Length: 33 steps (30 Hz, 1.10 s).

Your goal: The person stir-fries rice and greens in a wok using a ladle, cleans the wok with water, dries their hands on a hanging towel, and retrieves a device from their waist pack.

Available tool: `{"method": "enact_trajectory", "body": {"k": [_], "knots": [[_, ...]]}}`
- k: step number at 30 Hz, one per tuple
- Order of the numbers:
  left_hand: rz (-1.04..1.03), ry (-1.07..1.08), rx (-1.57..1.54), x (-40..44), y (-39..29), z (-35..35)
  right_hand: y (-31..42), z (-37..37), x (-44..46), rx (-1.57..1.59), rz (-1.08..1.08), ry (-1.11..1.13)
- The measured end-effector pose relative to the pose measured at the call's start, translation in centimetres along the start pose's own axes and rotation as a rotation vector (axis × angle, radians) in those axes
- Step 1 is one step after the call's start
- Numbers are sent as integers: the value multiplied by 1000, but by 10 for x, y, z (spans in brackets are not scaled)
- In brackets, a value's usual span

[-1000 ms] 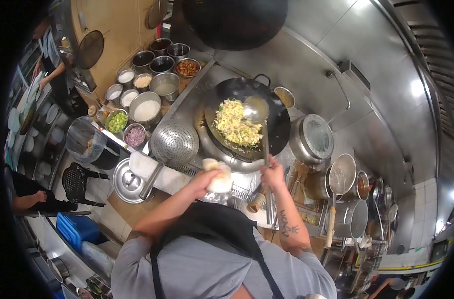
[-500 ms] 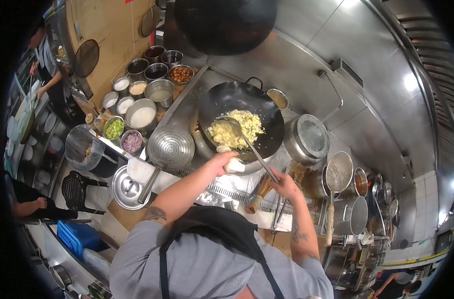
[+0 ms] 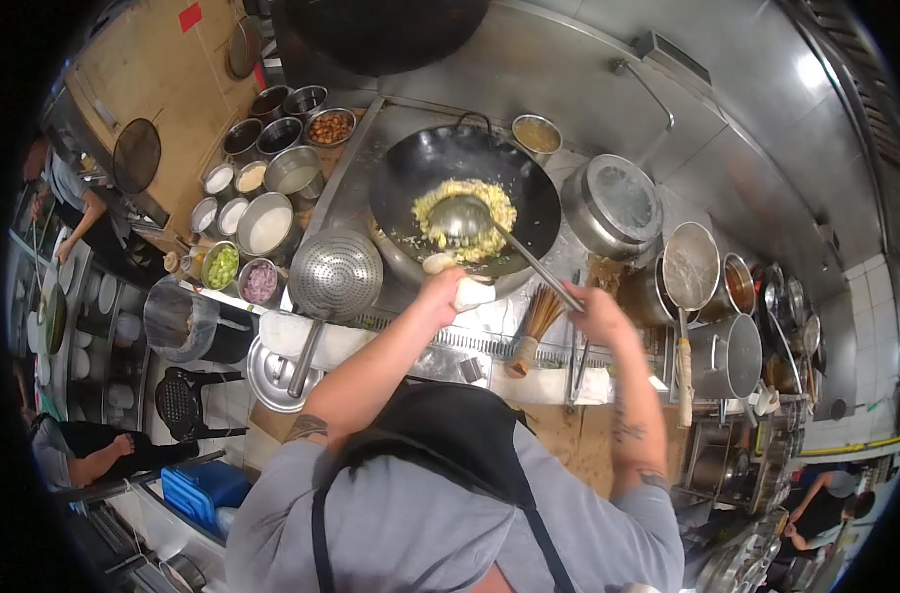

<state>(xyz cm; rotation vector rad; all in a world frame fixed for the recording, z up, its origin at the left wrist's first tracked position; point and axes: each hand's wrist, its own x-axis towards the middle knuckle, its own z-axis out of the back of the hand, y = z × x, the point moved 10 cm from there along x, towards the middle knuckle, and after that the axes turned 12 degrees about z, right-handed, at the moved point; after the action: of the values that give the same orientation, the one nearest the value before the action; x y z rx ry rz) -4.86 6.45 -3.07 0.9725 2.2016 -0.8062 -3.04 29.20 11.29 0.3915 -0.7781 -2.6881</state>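
Observation:
A large black wok [image 3: 395,176] sits on the stove in front of me, holding a yellow-and-white mix [image 3: 499,203] that looks like egg with rice. My left hand [image 3: 440,296] is closed at the wok's near rim on a folded white cloth [image 3: 474,294]; whatever part of the wok lies under the cloth is hidden. In my right hand [image 3: 598,316] is the handle of a metal ladle [image 3: 462,214]. The ladle's bowl rests rounded side up on the food in the middle of the wok.
A perforated strainer [image 3: 336,272] lies left of the wok, near ingredient pots [image 3: 270,225]. To the right stand a lidded pot [image 3: 613,208], a mesh skimmer [image 3: 691,267] and a steel pot [image 3: 724,356]. A bamboo brush [image 3: 535,331] lies close by my right hand. Other people work at both sides.
My right hand has moved right and up, and the ladle's bowl has turned over onto the food, which is now flattened and spread. The view has shifted; my left hand keeps its grip.

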Motion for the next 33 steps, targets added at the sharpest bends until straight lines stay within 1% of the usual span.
{"method": "enact_trajectory", "body": {"k": [1,2,3,5,7,9,10,11,12,13,15,16,17,18,19,21,22,24,25,26,27,28,31,32,33], "knots": [[-6,-2,2,-14,9,2,-24,-30,16,-44,-16,-107],[-15,-1,0,-24,21,7,-32,-51,25,-92,-30,-213],[-93,22,1,-7,39,38,-12,-55,19,-53,-91,-211],[-107,95,33,-42,79,51,8,-34,1,-21,16,-257],[-290,22,75,-74,65,41,13,2,-23,5,64,-110],[-50,-80,-13,-90,51,11,6,22,-37,23,28,79],[-28,-23,-62,-75,37,0,15,32,-42,94,-4,130],[-47,-57,-80,-54,22,-2,17,36,-41,109,26,171],[-55,-57,-80,-33,8,-3,8,35,-34,154,45,186],[-35,-22,-47,6,3,3,-6,24,-25,202,59,202],[-149,-48,22,43,7,28,-38,-5,-1,151,42,3],[-122,6,6,38,23,35,-48,-20,10,121,35,-104],[-95,62,-4,33,44,42,-42,-35,16,-27,102,-198],[-180,55,5,-8,53,41,-27,-48,12,69,55,-259],[-265,45,12,-50,58,39,-21,-57,7,69,71,-307],[-310,-50,-14,-40,70,64,-24,-70,-7,190,152,-429],[-242,43,104,-29,71,57,-32,-77,-21,265,97,-374],[-149,55,-44,-28,60,48,-29,-62,-45,414,12,-275],[-126,60,-138,-33,54,42,-8,-33,-64,352,-27,-172],[-171,15,-132,-54,47,36,-5,-9,-82,233,-72,-74],[-216,-31,-131,-77,42,29,5,12,-95,256,-26,-11],[-209,-1,-181,-88,37,18,3,22,-103,311,-86,75],[-188,-152,-60,-54,26,24,-13,16,-71,325,-39,166],[-105,59,-22,16,20,26,-30,1,-41,227,-76,105],[-205,16,38,5,9,26,-48,-24,-5,120,-101,48]]}}
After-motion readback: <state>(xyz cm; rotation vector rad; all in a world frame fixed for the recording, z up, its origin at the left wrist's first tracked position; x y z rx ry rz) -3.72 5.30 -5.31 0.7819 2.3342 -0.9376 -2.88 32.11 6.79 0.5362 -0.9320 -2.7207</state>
